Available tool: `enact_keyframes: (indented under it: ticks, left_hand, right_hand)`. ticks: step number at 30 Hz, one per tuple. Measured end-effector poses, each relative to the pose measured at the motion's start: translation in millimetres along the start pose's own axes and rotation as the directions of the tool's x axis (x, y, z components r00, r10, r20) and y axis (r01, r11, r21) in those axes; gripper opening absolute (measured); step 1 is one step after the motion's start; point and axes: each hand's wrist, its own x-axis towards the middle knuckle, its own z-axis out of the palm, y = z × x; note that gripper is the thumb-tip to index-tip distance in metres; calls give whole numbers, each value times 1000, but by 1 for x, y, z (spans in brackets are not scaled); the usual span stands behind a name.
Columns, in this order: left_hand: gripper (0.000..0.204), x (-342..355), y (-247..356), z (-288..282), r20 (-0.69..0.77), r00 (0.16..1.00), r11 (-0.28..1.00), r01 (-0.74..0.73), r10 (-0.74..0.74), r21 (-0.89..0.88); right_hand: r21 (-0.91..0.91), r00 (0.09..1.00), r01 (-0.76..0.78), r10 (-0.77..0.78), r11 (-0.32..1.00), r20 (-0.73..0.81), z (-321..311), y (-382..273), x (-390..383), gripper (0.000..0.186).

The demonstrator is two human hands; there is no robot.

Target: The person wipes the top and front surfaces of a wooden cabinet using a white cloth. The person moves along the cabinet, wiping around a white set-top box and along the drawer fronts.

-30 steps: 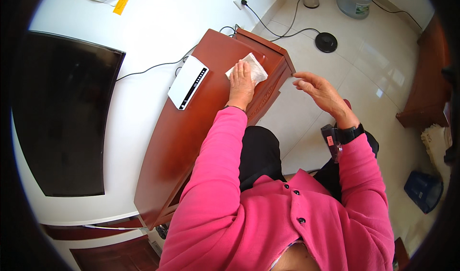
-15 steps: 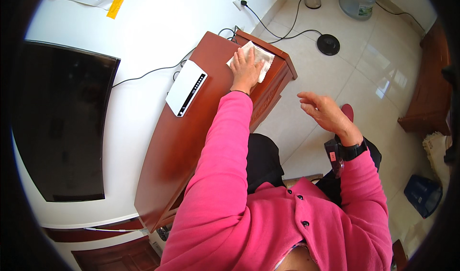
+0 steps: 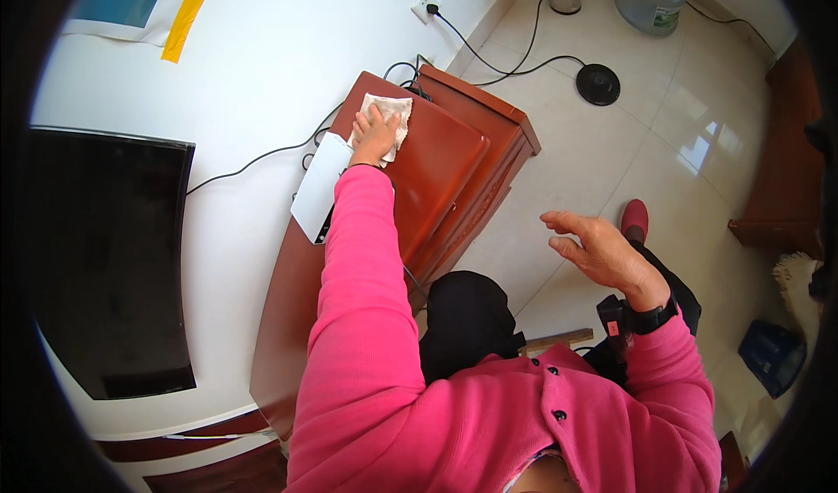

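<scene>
My left hand (image 3: 374,139) lies flat on a whitish cloth (image 3: 394,111), its fingers spread. The cloth rests on the red-brown wooden cabinet top (image 3: 441,157), near its far end. Right beside that hand is a flat white box-shaped device (image 3: 316,188) with a dark front strip; my wrist and sleeve cover part of it. My right hand (image 3: 602,249) hangs in the air over the floor, right of the cabinet. Its fingers are loosely bent, with the thumb apart and nothing held. A black band with a small dark box is on that wrist.
A dark screen (image 3: 109,262) is on the white wall at left. Black cables (image 3: 502,70) run from a wall socket (image 3: 425,7) behind the cabinet and across the tiles to a round black base (image 3: 598,84). A water bottle (image 3: 650,4) stands at the back; wooden furniture (image 3: 781,161) is at right.
My left hand has slid the cloth leftward from the cabinet's right edge to beside the white device. My right hand stays in nearly the same place. The view has shifted slightly.
</scene>
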Motion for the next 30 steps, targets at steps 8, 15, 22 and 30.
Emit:
enact_keyframes:
  ticks: [8,15,22,30]
  left_hand:
    - [88,76,-18,-18,-78,997,1000,22,-22,3]
    - [83,114,-17,-14,-133,990,999,40,-40,-6]
    - [72,89,6,8,-62,960,924,-242,271,295]
    - [55,-56,95,35,-4,899,878,-428,439,216]
  right_hand:
    - [-43,995,-61,64,997,80,-4,-9,5,36]
    - [-40,998,-20,23,999,57,6,-2,12,35]
    - [-118,994,-6,19,993,109,13,-5,10,38]
    - [-112,994,-29,40,993,97,13,15,-10,37]
